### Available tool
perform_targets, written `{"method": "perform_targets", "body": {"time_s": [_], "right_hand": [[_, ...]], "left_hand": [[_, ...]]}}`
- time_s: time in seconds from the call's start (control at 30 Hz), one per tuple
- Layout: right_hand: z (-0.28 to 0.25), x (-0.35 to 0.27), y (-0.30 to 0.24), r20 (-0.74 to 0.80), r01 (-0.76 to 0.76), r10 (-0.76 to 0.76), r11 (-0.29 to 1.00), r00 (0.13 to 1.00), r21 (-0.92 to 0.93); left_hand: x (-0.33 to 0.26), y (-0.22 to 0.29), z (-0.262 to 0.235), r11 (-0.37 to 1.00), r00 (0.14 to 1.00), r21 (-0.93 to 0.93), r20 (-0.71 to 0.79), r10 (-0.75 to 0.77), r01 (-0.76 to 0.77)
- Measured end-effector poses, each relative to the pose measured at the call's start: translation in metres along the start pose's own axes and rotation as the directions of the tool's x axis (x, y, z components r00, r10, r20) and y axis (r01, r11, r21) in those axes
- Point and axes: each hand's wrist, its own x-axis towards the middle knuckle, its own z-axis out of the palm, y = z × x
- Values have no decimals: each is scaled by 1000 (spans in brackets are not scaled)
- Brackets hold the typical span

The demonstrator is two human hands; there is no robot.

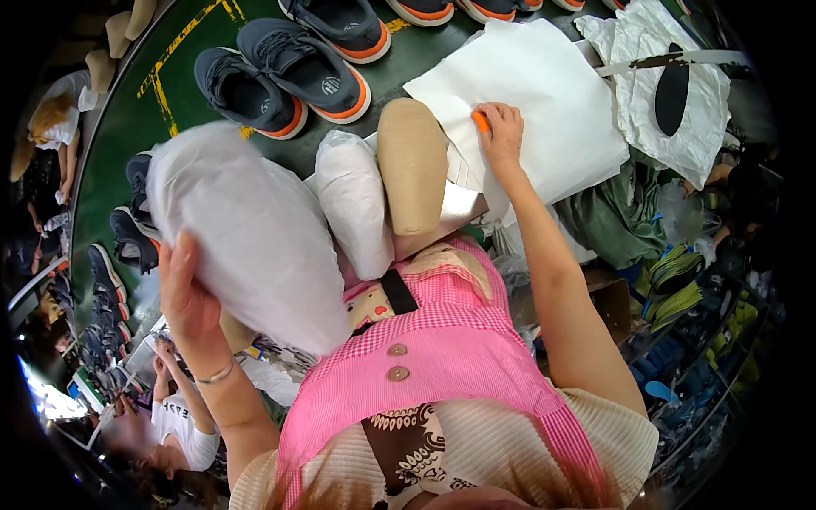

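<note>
Left hand: The left hand (183, 293) grasps a white-wrapped form (242, 242) by its outer side; the fingers show, but the thumb is hidden.
Held piece: The white-wrapped form is raised just right of those fingers, its wrapping soft with blur; what lies inside is covered.
Right hand: The right hand (503, 136) rests on white paper sheets (552, 93), fingers bent; I cannot tell whether it pinches one.
Orange bit: A small orange piece (482, 121) shows at that hand's fingertips, too small to make out.
Between the hands: A second wrapped form (353, 204) stands beside a bare tan form (412, 166), the tan one nearer the right hand.
Beyond the left hand: Dark shoes (306, 72) with orange heels sit on a green tabletop (127, 115); those farthest away are cut off by the upper edge.
Right of the right hand: A black insole-shaped piece (671, 92) lies on crumpled paper (633, 42), partly crossed by a pale strip (705, 58).
Below the left hand: A person in a white shirt (185, 429), partly hidden behind the wearer's forearm.
</note>
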Motion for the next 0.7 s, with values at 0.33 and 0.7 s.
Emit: {"method": "perform_targets", "body": {"time_s": [0.33, 0.7], "right_hand": [[-6, 3, 12, -32, 101, -99, 992, 995, 74], [-100, 71, -26, 142, -280, 241, 837, 960, 470]], "left_hand": [[49, 4, 132, 983, 949, 139, 277, -153, 118], [70, -4, 167, 960, 948, 225, 306, 94, -168]]}}
